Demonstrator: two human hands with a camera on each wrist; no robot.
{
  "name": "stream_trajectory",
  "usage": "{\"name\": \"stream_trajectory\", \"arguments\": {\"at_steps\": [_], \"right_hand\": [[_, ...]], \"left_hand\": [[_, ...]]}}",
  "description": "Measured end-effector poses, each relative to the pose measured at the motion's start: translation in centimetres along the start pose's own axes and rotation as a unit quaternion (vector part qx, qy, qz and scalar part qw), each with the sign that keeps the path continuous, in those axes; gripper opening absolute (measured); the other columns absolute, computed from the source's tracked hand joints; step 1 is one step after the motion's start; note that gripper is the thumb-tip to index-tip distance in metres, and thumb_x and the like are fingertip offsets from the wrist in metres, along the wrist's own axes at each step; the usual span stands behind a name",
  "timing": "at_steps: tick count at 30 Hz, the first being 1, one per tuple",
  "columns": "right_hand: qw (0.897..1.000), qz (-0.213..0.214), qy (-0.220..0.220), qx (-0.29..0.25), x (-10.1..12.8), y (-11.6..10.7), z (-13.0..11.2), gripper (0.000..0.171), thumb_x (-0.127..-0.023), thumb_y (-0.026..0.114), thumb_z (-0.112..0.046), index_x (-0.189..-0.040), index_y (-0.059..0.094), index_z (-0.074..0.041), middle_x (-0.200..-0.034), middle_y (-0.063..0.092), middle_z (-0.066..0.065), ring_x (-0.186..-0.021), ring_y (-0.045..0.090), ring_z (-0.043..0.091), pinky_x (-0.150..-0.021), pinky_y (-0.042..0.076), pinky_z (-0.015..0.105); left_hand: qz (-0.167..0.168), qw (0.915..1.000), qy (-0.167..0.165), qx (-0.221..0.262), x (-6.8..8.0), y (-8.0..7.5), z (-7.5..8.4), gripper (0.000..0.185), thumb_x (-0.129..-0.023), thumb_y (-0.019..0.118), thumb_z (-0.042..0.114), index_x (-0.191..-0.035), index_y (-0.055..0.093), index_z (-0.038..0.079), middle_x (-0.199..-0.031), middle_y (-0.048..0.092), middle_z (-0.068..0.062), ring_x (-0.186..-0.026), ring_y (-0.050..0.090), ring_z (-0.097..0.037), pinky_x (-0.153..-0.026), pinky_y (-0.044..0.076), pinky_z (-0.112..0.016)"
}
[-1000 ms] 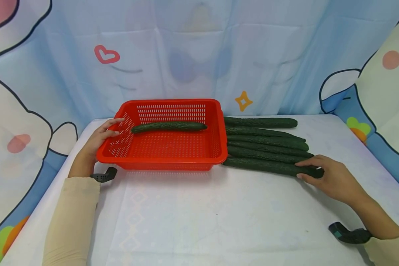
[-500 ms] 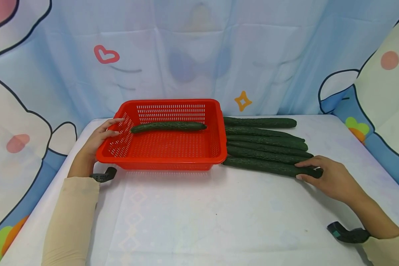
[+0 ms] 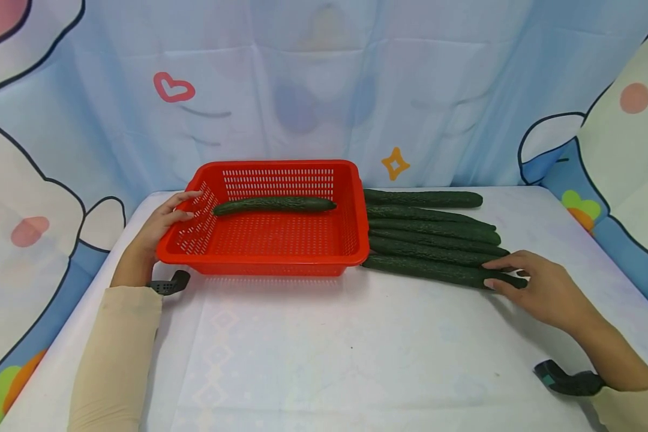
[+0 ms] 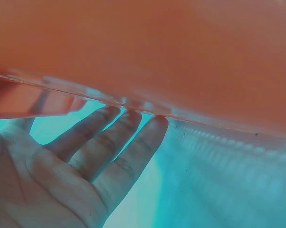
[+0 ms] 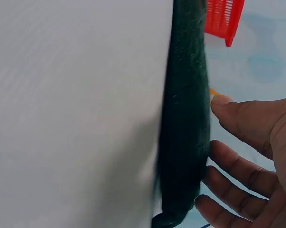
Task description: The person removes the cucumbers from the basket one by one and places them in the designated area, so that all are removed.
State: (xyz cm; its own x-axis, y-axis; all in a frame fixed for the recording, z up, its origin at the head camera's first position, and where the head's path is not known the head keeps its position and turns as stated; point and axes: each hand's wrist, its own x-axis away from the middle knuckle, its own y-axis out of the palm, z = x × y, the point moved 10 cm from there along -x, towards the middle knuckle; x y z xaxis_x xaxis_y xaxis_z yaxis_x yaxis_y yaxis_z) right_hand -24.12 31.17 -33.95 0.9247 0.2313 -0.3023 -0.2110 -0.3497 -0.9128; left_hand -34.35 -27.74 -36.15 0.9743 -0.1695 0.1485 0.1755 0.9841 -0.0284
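Observation:
My left hand (image 3: 156, 228) holds the left rim of a red plastic basket (image 3: 264, 260), with digits over the edge. In the left wrist view, its other fingertips meet the underside of the basket (image 4: 147, 52). Inside the basket lies one dark green cucumber (image 3: 275, 205). To the right, my right hand (image 3: 545, 291) rests over the right end of the nearest cucumber (image 3: 426, 268) in a row. The right wrist view has thumb and fingertips (image 5: 221, 99) along the upper side of that cucumber (image 5: 185, 109), not wrapped round it.
Several more cucumbers (image 3: 432, 228) lie side by side behind the nearest one, their left ends hidden by the basket. A white cloth (image 3: 329, 348) covers the table. A blue patterned curtain (image 3: 313, 90) hangs at the back.
The right thumb has shifted from the near edge of the front cucumber up onto it, and that cucumber's end shows slightly farther right. The left hand and basket stay put.

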Motion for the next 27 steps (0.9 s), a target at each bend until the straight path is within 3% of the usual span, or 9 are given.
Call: {"name": "stream_trajectory", "arguments": {"at_steps": [8,15,17,22,27], "right_hand": [[0.999,0.023,-0.024,-0.007,0.1,-1.4,-3.4,0.032,-0.071,0.077,-0.022,-0.102,0.067,-0.021,-0.101,0.064,0.002,-0.092,0.063,0.028,-0.075,0.050,0.051],[0.996,0.046,-0.075,-0.001,-0.6,-3.3,-7.6,0.033,-0.071,0.078,-0.022,-0.102,0.067,-0.026,-0.098,0.064,-0.008,-0.090,0.062,0.017,-0.075,0.050,0.043],[0.994,0.055,-0.089,-0.006,-1.0,-4.0,-9.0,0.033,-0.071,0.078,-0.022,-0.102,0.067,-0.027,-0.098,0.063,-0.011,-0.089,0.061,0.012,-0.076,0.050,0.035],[0.990,0.038,-0.119,-0.064,-2.6,-4.7,-12.9,0.032,-0.075,0.076,-0.021,-0.102,0.065,-0.034,-0.099,0.061,-0.020,-0.088,0.054,-0.002,-0.077,0.042,0.011],[0.984,0.009,-0.151,-0.095,-4.6,-4.4,-17.1,0.027,-0.077,0.074,-0.025,-0.100,0.064,-0.035,-0.095,0.061,-0.021,-0.086,0.053,-0.004,-0.076,0.047,0.017]], "left_hand": [[0.000,1.0000,0.004,0.008,-0.3,-0.1,0.0,0.047,-0.093,0.049,0.016,-0.137,0.038,0.029,-0.142,0.028,-0.003,-0.114,0.045,-0.024,-0.079,0.055,-0.031],[-0.003,0.9999,0.006,0.009,-0.3,-0.1,0.0,0.048,-0.094,0.049,0.017,-0.138,0.037,0.029,-0.142,0.028,-0.004,-0.114,0.045,-0.025,-0.078,0.055,-0.031],[-0.006,0.9999,0.005,0.010,-0.2,-0.1,0.0,0.048,-0.094,0.049,0.017,-0.138,0.036,0.028,-0.142,0.028,-0.003,-0.115,0.044,-0.025,-0.079,0.055,-0.031],[-0.003,0.9999,0.002,0.013,-0.1,0.0,0.0,0.048,-0.094,0.049,0.017,-0.139,0.036,0.029,-0.142,0.029,-0.004,-0.115,0.046,-0.026,-0.080,0.055,-0.033],[0.007,0.9999,0.002,0.014,-0.1,-0.1,-0.1,0.048,-0.093,0.051,0.018,-0.138,0.038,0.031,-0.142,0.030,-0.004,-0.116,0.047,-0.028,-0.083,0.053,-0.034]]}}
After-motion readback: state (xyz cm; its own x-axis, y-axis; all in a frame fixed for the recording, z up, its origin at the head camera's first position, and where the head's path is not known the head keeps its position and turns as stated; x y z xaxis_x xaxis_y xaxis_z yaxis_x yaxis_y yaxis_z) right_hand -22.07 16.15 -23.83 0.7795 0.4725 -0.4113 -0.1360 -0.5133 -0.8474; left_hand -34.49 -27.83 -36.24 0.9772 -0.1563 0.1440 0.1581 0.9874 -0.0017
